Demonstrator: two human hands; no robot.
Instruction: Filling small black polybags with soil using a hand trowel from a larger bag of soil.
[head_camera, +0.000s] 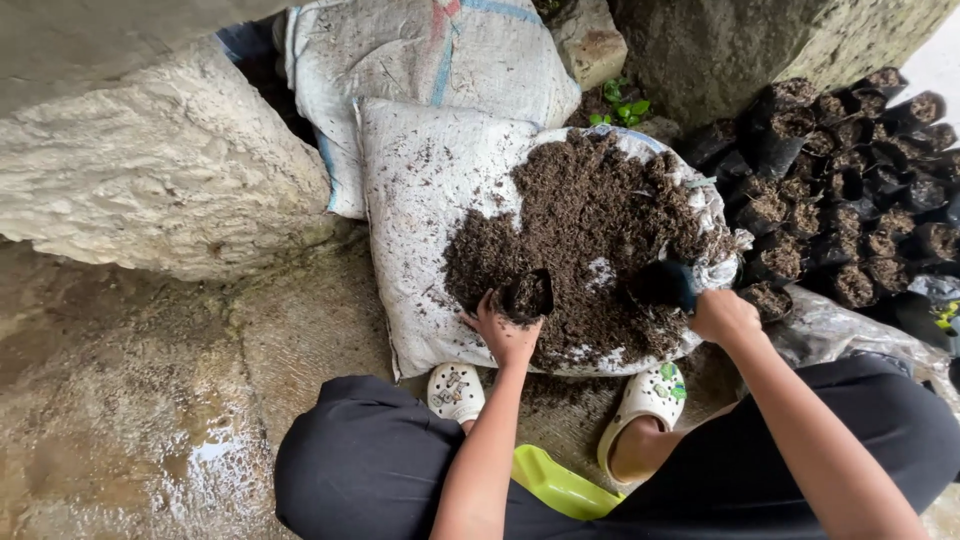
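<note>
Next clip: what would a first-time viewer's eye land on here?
The mound of dark soil heaped on a white sack at centre. The left hand holds a small black grow bag against it, and the right hand grips a dark scoop in the soil. At right, rows of filled black grow bags.

A white woven sack lies open on the ground, heaped with dark soil. Behind it leans a second white sack with blue and red stripes.
</note>
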